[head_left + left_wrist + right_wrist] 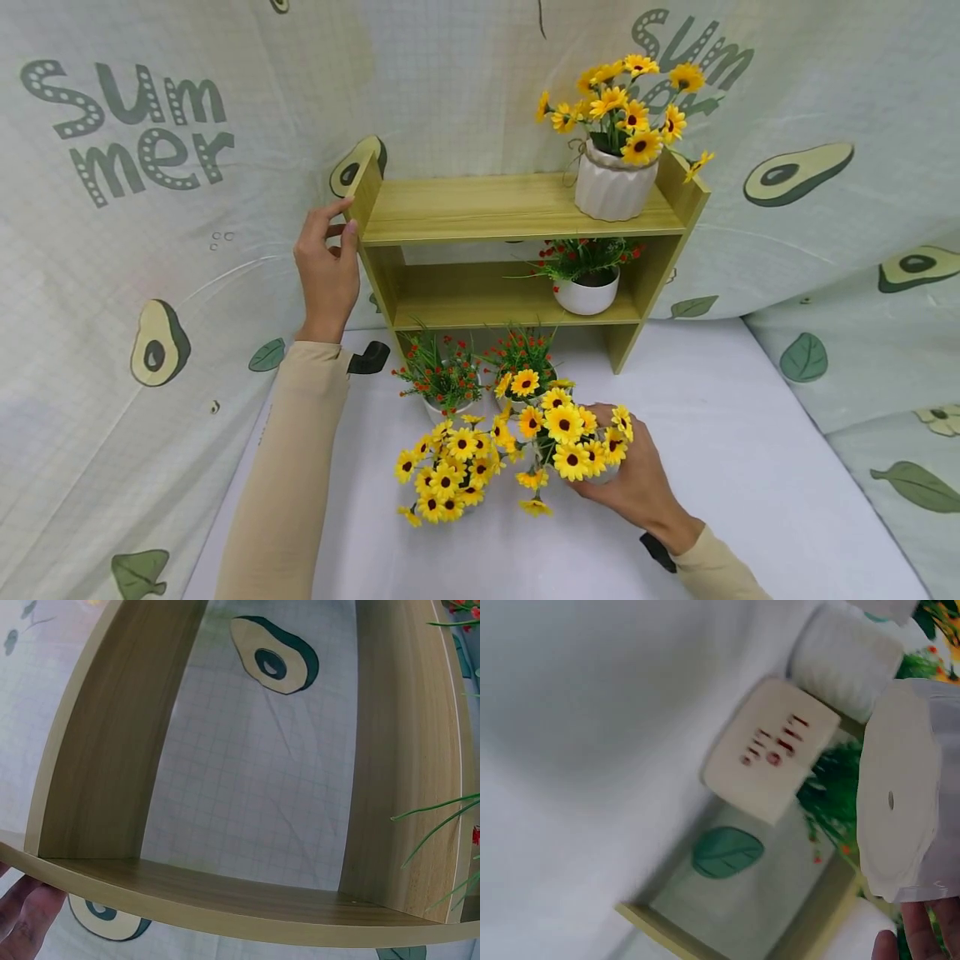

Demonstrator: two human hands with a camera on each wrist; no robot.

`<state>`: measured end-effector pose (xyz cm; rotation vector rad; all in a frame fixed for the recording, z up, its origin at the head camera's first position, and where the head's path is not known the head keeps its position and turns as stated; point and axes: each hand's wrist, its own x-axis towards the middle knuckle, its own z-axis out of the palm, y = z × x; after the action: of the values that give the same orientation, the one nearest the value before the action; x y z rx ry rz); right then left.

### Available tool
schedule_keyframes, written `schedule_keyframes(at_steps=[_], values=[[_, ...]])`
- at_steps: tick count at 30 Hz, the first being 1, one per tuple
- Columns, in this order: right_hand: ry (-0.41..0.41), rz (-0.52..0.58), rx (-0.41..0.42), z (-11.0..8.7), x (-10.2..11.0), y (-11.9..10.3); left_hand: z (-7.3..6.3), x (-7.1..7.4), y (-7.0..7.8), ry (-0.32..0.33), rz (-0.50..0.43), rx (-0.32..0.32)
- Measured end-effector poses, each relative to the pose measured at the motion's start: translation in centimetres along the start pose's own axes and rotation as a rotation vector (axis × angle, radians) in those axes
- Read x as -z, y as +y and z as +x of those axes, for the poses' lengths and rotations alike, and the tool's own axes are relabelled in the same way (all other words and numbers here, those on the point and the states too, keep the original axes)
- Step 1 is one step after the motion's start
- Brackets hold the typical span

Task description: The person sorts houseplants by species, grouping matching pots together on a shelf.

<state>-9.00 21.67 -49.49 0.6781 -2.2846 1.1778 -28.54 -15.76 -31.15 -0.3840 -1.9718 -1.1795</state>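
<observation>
My left hand (327,271) is at the left side panel of the wooden shelf (465,208), its fingertips touching the panel's upper edge. Those fingers (34,919) show against the panel's outer side in the left wrist view. My right hand (633,475) grips a white pot of yellow flowers (564,425) from its right side. That pot's round underside (892,795) shows in the right wrist view, so it is off the table. Beside it stands another pot of yellow flowers (446,479), its pot mostly hidden by the blooms.
Two pots with red-flowered greenery (444,379) (525,354) stand at the shelf's foot. A white pot of red flowers (587,292) sits on the middle board's right, and a ribbed pot of yellow flowers (615,183) on the top right. Patterned cloth (480,92) hangs behind.
</observation>
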Motion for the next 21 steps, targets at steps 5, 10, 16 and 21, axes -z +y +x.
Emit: schedule_keyframes(at_steps=[5, 10, 16, 21], values=[[0.081, 0.002, 0.116, 2.1, 1.6, -0.9, 0.0, -0.1, 0.2, 0.01, -0.009, 0.011], [0.122, -0.087, 0.167, 4.2, 3.1, -2.0, 0.1, -0.2, 0.0, 0.012, -0.007, 0.016], [0.164, -0.17, 0.257, 7.9, 4.6, -3.6, 0.1, -0.2, -0.1, 0.013, -0.016, 0.024], [0.218, -0.194, 0.33, 11.6, 5.2, -4.9, 0.1, -0.1, -0.1, 0.011, -0.015, 0.025]])
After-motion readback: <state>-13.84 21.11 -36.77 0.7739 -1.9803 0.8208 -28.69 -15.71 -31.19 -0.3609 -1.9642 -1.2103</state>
